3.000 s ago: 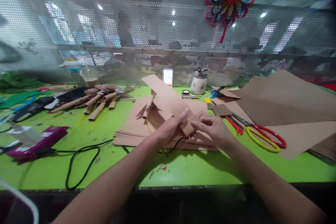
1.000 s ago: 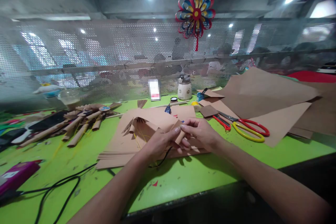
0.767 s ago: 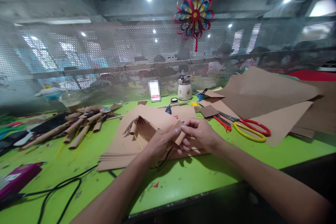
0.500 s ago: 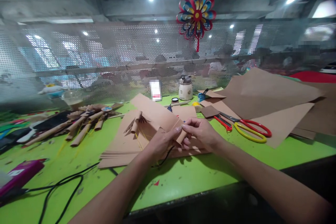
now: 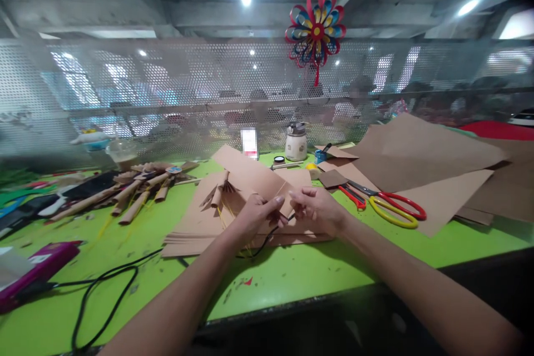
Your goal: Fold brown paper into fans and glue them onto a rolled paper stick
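Note:
My left hand (image 5: 259,212) is closed, thumb against curled fingers, above a stack of brown kraft paper (image 5: 186,242). Close to its right, my right hand (image 5: 317,208) has its thumb and forefinger pinched together. What either hand holds is too small or too hidden to make out. A short pale line, perhaps thread, shows on the paper just behind the fingertips. Left of my hands, a rolled-paper piece with a pleated fan (image 5: 217,196) rests on the stack, yellow threads (image 5: 227,219) trailing from it toward my left wrist. A black cord (image 5: 267,240) passes below my hands.
Scissors with red and yellow handles (image 5: 394,219) lie to the right, near large brown sheets (image 5: 429,144). At left are several paper rolls (image 5: 136,211), a magenta box (image 5: 41,272) and black cable. A bottle (image 5: 296,144) and lit phone (image 5: 249,143) stand behind.
A small brown paper piece seen between my fingers is no longer distinguishable there. My left fingers have curled in more, and the fingertips sit slightly apart. The view has shifted slightly.

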